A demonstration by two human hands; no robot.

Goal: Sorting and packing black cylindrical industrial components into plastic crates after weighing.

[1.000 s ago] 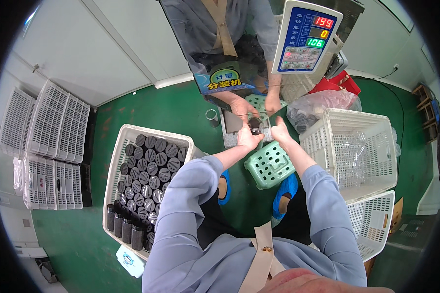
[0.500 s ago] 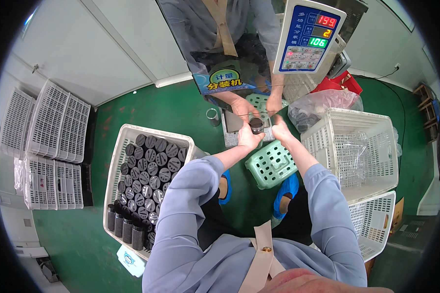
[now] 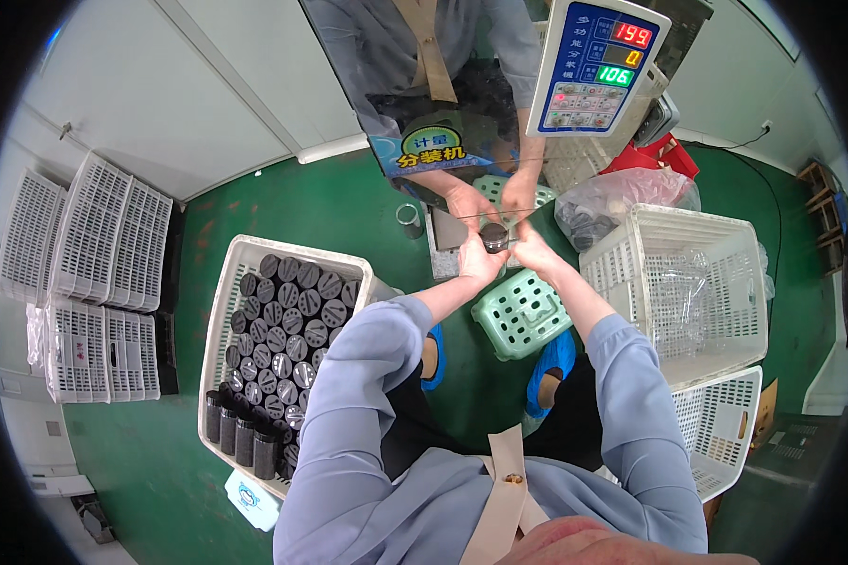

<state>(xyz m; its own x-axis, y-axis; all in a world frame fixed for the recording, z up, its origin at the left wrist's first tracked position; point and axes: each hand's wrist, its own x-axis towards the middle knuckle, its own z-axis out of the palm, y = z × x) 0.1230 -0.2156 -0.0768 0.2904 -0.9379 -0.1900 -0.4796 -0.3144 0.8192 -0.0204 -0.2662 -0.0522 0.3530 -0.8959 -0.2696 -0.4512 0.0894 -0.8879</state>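
My left hand (image 3: 476, 256) is closed around a clear jar (image 3: 496, 238) with dark contents, held over the small metal platform (image 3: 442, 249) below the dark glossy front of the dispensing machine (image 3: 443, 137). My right hand (image 3: 528, 249) grips the jar's right side with its fingertips, partly hidden by the jar. Both hands and my shirt reappear as reflections in the machine's front. A clear cylindrical container (image 3: 408, 218) stands left of the platform. Just below my hands is a green perforated plastic stool (image 3: 523, 320).
A white crate (image 3: 219, 358) of black-lidded jars is at my left, stacked crates (image 3: 104, 245) by the wall. At my right are white crates (image 3: 674, 367) with clear plastic items, a plastic bag (image 3: 631, 193) and a red container (image 3: 664, 155). The control panel (image 3: 589, 68) sits above.
My right hand has moved up and inward onto the jar. The jar and my left hand have risen slightly. The panel's middle readout has changed.
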